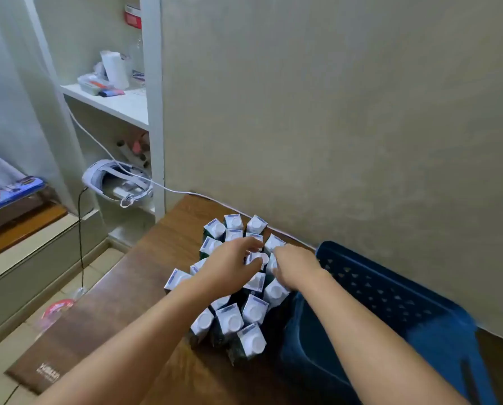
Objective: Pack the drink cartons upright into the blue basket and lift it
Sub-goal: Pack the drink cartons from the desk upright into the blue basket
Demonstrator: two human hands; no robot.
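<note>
On wooden table [162, 258], left hand [230, 266] and right hand [295, 268] curled around upright cartons [230, 320], labels unreadable

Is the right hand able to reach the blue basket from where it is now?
Probably yes. The right hand is over the cartons right beside the blue basket, whose near rim lies next to the wrist. Nothing stands between them, and the basket's opening faces up.

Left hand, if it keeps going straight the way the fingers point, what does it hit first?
The left hand points up and right across the cartons. Its fingers already lie on carton tops; further on come more cartons, then probably the wall, though depth is unclear.
</note>
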